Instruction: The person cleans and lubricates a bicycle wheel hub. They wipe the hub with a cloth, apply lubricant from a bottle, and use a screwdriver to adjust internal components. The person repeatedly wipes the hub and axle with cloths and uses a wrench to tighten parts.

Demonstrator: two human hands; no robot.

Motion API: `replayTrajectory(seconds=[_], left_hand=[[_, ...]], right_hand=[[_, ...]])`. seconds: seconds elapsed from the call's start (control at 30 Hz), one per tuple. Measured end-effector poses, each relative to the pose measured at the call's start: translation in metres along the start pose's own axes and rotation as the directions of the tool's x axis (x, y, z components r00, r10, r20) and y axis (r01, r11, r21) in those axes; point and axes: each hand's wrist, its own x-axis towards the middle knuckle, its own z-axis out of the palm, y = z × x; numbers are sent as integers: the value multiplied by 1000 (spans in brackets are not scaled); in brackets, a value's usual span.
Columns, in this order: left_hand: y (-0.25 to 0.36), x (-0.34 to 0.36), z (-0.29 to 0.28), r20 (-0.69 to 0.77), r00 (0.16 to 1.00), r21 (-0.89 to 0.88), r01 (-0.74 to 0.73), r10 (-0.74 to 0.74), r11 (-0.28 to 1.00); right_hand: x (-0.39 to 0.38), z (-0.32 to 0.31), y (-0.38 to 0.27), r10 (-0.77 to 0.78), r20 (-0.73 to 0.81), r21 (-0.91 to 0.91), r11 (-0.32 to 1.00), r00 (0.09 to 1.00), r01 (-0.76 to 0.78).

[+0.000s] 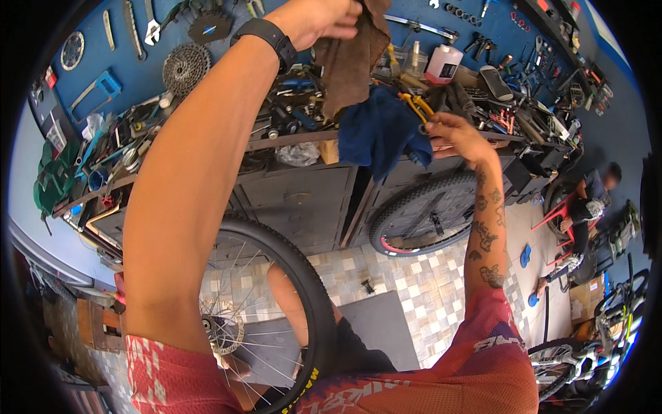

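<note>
1. Brown, limp, coarse-looking cloth: apparently pinched in left hand, hanging over dark, drawer-fronted workbench;
2. Right hand: half-curled beside slim, yellow-handled tool and rumpled, soft-looking, dark-blue cloth; cannot tell whether gripping;
3. Step, by judgement: handling cloth at bench; next move calls for gathering loose folds firmly;
4. Black, knobbly rubber tyre: round, thin-spoked, near body.

Identified as bicycle workshop: wrenches hung at half past ten; tool-laden workbench set at twelve; wheel leaned at three; bicycles parked at four.
</note>
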Motion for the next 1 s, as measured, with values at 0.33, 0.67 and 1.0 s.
replayTrajectory(seconds=[0.33,0.67,1.0], left_hand=[[-45,-120,39,64,997,767,-26,-37,642],[45,-116,36,-174,962,262,-162,211,951],[56,-384,-11,-458,767,-532,170,-450,829]], right_hand=[[69,-9,-35,-487,-247,145,836,838,529],[-16,69,-246,-806,-268,-7,549,528,836],[-112,214,-167,-738,-82,214,643,669,735]])
